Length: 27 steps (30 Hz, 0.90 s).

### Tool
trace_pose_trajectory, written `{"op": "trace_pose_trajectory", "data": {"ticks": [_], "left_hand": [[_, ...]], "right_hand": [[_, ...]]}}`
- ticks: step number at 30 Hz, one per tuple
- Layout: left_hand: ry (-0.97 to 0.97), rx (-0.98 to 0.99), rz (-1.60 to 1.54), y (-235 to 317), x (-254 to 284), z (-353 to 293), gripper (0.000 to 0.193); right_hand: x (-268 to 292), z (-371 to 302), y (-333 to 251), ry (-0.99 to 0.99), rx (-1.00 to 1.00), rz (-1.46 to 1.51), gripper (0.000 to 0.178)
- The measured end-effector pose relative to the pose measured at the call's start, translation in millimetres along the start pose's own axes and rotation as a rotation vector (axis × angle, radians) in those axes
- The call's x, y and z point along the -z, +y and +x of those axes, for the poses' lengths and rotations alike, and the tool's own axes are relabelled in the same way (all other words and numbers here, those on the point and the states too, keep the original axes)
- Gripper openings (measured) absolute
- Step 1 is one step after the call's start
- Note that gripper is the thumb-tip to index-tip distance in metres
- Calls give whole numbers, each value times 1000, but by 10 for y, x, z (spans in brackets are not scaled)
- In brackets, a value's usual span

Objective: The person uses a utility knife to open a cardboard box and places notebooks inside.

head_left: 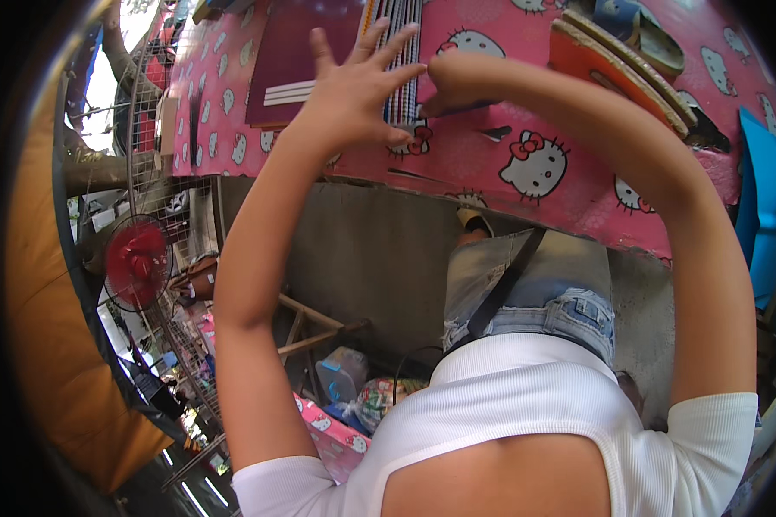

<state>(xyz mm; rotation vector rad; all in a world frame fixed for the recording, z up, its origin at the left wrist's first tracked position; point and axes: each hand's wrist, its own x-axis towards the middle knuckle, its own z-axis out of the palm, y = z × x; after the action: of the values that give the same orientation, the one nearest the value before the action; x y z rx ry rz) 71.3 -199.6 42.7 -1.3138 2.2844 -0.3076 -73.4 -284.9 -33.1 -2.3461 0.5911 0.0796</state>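
My left hand (358,90) is open with its fingers spread. It lies over a row of long, thin striped items (403,95), which may be pencils or notebook spirals; I cannot tell which. Beside them is a flat maroon book or folder (293,52) with white bars near its lower edge. On the other side of the row, my right hand (457,82) is closed, its fingers curled by the row's right edge. A dark strip shows under that hand, and what the fingers hold, if anything, is hidden.
The table has a pink cover (595,207) printed with cartoon cats. An orange, thick-edged object (608,73) sits at the right, with a blue slipper-like item (647,34) behind it. A blue panel (763,207) stands at the right edge. A red fan (138,263) is at left.
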Motion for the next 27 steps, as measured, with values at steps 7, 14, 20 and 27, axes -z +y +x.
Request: {"op": "trace_pose_trajectory", "data": {"ticks": [7,14,20,27], "left_hand": [[876,1200,-1285,-1017,-987,-1217,68],[647,1301,-2180,-921,-1490,-1100,60],[657,1120,-2344,-931,-1426,-1071,50],[557,1028,-2357,-1027,-1492,-1166,55]], "right_hand": [[-283,-477,-30,415,34,-501,67],[36,22,-553,533,359,-634,85],[182,-152,-486,355,190,-604,83],[-388,-314,-37,397,-172,-417,72]]}}
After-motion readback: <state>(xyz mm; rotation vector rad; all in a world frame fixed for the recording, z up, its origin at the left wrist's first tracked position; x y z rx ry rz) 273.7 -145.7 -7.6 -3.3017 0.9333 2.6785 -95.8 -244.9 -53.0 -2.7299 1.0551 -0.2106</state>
